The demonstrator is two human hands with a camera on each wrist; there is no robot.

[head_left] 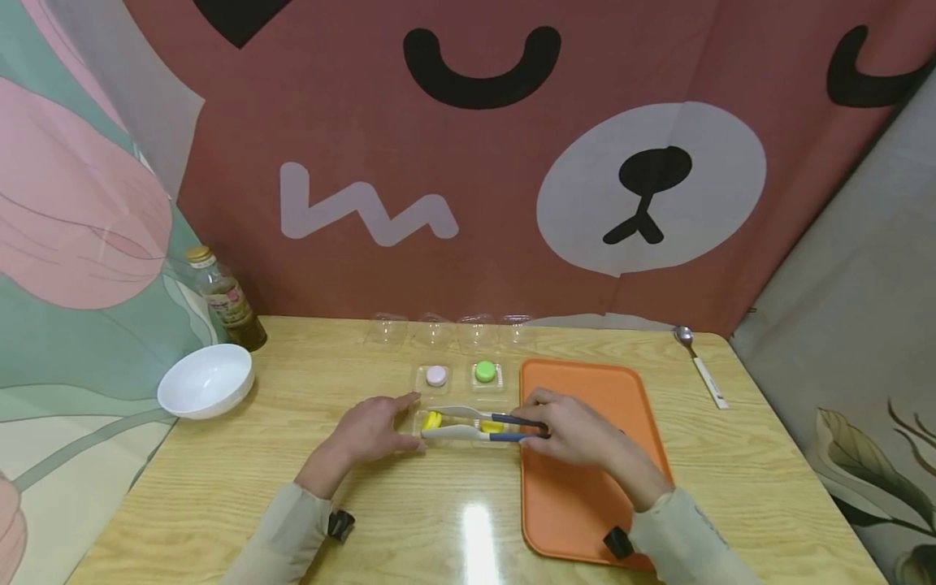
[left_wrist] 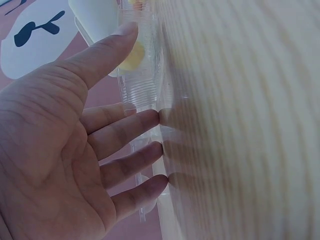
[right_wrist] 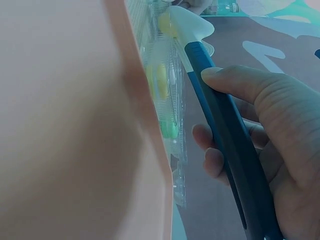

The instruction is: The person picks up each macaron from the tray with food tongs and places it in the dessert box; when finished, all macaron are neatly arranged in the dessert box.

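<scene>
My right hand [head_left: 574,426] grips a pair of tongs [right_wrist: 220,115] with dark blue handles and pale tips. In the head view the tips reach left over a clear plastic box with a yellow macaron [head_left: 432,420] in it; whether they touch it I cannot tell. A second yellow macaron [head_left: 491,426] lies partly hidden under the tongs. At the left end of the box my left hand [head_left: 369,431] is spread, fingertips at the tabletop in the left wrist view. Behind sit a lilac macaron [head_left: 435,375] and a green macaron [head_left: 486,371] in their clear boxes.
An orange tray [head_left: 595,504] lies under my right hand. Clear raised lids [head_left: 478,331] stand along the back. A white bowl [head_left: 206,382] and a bottle [head_left: 232,305] are at the left, a spoon [head_left: 702,370] at the right.
</scene>
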